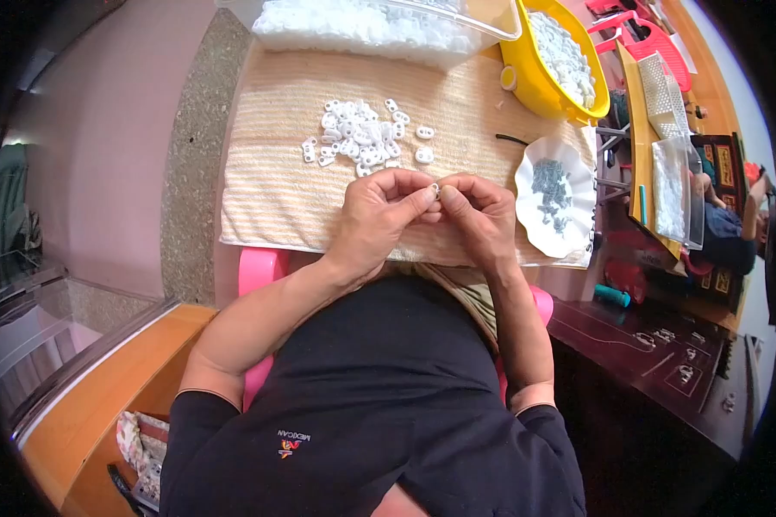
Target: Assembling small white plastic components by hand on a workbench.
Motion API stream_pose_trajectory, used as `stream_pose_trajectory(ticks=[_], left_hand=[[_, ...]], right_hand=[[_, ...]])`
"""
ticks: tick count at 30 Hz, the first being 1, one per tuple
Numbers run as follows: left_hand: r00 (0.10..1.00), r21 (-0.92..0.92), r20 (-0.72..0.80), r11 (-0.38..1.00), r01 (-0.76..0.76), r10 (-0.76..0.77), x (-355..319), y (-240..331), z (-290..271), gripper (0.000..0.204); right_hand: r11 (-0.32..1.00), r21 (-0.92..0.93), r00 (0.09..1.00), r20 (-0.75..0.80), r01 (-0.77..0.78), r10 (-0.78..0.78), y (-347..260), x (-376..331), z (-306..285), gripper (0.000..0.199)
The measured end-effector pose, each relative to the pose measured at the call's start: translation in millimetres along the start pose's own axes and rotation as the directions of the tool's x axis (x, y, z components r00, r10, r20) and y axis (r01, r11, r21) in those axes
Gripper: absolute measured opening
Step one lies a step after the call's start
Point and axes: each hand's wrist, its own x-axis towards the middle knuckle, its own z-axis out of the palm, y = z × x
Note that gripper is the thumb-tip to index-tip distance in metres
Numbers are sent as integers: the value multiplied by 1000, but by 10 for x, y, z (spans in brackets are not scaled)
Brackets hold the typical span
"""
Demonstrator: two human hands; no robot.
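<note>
While white two-holed pieces (362, 136) lie heaped toward the left edge of the striped towel (272, 202), left hand (378, 217) and right hand (485, 222) jointly pinch one small part (436, 191) nearer the front edge, wavy-rimmed dish (583, 188) of dark bits (551, 185) by the right edge.

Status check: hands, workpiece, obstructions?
Left hand, right hand: pinching a small piece together. White two-holed parts heaped ahead on towel. White wavy-edged dish beside right hand; nothing visibly in the way.
</note>
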Motion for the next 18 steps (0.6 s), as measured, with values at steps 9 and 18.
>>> stream_pose_trajectory(ticks=[9,18], left_hand=[[1000,-80,0,997,22,-22,12,29,-1,14],[998,-136,7,989,56,-56,1,57,-15,14]], right_hand=[[998,52,999,-7,-42,42,-116,47,-2,14],[999,10,998,52,-37,37,-114,57,-80,17]])
